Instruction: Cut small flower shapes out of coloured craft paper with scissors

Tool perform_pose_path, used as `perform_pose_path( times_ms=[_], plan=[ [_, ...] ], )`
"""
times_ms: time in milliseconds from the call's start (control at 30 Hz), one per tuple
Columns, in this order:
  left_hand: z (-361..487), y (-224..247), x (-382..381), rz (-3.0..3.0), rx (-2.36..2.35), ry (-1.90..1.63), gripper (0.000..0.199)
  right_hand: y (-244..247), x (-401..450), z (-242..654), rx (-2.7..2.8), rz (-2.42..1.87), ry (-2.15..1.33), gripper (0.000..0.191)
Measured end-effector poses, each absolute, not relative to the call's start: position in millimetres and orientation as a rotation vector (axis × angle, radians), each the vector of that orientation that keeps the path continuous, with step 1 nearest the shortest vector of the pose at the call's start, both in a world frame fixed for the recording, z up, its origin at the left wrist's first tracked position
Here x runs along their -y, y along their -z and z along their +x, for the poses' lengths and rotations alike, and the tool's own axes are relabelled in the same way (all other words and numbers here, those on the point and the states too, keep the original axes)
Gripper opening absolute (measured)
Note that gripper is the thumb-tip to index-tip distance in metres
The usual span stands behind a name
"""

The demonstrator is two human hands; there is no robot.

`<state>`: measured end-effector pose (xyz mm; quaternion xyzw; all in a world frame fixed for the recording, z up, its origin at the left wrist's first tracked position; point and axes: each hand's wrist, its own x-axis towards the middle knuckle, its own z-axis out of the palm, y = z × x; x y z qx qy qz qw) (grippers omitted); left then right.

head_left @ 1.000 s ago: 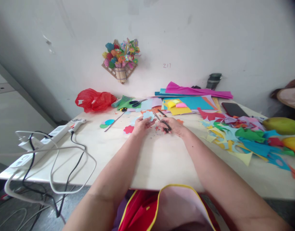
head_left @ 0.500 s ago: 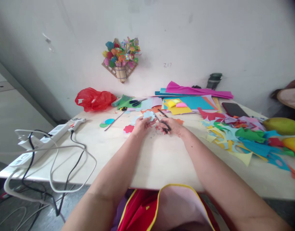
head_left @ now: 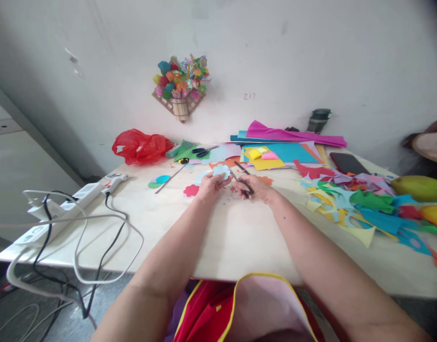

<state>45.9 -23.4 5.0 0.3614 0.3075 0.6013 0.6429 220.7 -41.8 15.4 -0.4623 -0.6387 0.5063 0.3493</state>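
Note:
Between the thumb and fingers of my left hand [head_left: 211, 186] is a light blue paper flower [head_left: 221, 171] with a scalloped edge. My right hand [head_left: 257, 188] is closed around the black handles of a pair of scissors [head_left: 246, 188]. The scissor blades point up and left, close beside the flower's right edge; whether they touch it I cannot tell. A red paper flower [head_left: 191, 190] lies on the table just left of my left hand. Past my right hand's fingers, an orange paper piece [head_left: 265, 180] shows on the table. Tiny paper bits lie beneath my hands.
Colourful paper scraps [head_left: 346, 199] spread over the right side, near a phone [head_left: 347, 163]. Paper sheets [head_left: 293, 152], a second pair of scissors [head_left: 203, 152] and a red plastic bag [head_left: 141, 146] lie along the back. A power strip [head_left: 66, 209] with loose cables occupies the left edge.
Both hands hold nearly the same place, with the flower and scissors still in them. The whole view has shifted very slightly.

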Motion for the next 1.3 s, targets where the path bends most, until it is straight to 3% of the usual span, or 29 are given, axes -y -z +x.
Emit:
perform_pose_path(
  times_ms=[1067,1300],
  plan=[
    [45.4,-4.3,22.3,0.808,-0.710,-1.376,0.024,-20.5,45.8,217.6,1.627,-1.213,-1.297,0.020],
    [45.8,-5.4,23.4,0.816,-0.707,-1.386,0.017,-18.6,44.9,218.9,1.633,-1.185,-1.309,0.017]
  ],
)
